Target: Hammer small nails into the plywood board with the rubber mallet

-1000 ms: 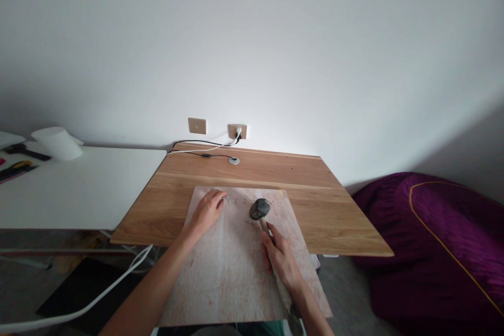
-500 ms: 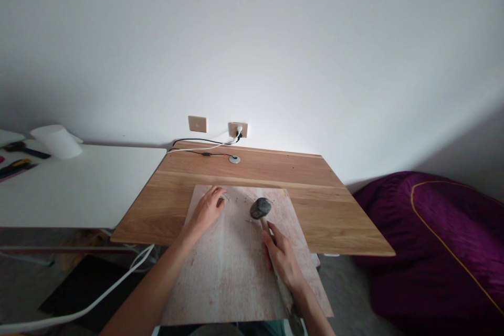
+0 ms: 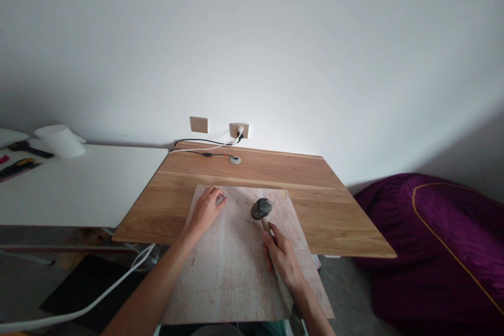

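In the head view, my right hand is wrapped around the handle of a mallet with a dark, rounded head. The mallet's head is over the upper right part of a pale, worn wooden board. At the board's upper left, my left hand has its thumb and fingers pinched together on a small nail, partly hidden by the fingertips. Several small nails are on the board between the hand and the mallet. One nail lies just left of the mallet head.
Beneath the board is a brown wooden desktop against the wall. Cables run to a wall socket. On the left, a white table bears a white roll and tools. A purple beanbag sits at right.
The left thumb and fingertips have closed together at the nail, shifting slightly. The right hand and mallet have barely moved. The whole view has shifted a little.
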The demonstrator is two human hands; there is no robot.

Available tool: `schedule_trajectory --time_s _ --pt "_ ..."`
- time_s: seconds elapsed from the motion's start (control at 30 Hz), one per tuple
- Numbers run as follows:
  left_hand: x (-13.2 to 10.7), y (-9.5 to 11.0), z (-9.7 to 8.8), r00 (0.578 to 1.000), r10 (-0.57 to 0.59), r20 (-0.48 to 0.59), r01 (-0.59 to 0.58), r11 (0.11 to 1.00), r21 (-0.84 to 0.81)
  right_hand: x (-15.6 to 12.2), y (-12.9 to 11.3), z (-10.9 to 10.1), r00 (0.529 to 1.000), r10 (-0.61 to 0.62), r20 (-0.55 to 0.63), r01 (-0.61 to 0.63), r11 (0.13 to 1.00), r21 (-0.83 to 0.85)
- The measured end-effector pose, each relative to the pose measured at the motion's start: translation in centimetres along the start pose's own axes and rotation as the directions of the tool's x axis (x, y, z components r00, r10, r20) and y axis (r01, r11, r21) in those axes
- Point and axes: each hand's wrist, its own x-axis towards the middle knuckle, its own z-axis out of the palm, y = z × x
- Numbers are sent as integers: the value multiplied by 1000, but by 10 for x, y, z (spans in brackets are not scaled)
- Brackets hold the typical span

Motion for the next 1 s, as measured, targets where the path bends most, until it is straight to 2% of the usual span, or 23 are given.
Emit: schedule_trajectory --time_s 0.33,0.6,0.77,0.9,1.0 --pt "1 -4 3 999 -3 32 4 999 -37 -1 -1 1 1000 -5 13 5 999 38" --pt "1 -3 2 999 5 51 -5 1000 -7 0 -2 0 999 -32 14 31 998 45" --pt "1 -3 2 997 -8 80 9 1000 -14 5 -39 10 996 -79 50 72 988 134" --pt "0 -5 4 1000 -10 23 11 999 -32 22 -71 31 986 -125 114 104 980 171" --pt "0 -6 6 1000 19 -15 -20 998 -53 38 -82 50 971 -145 191 114 980 165"
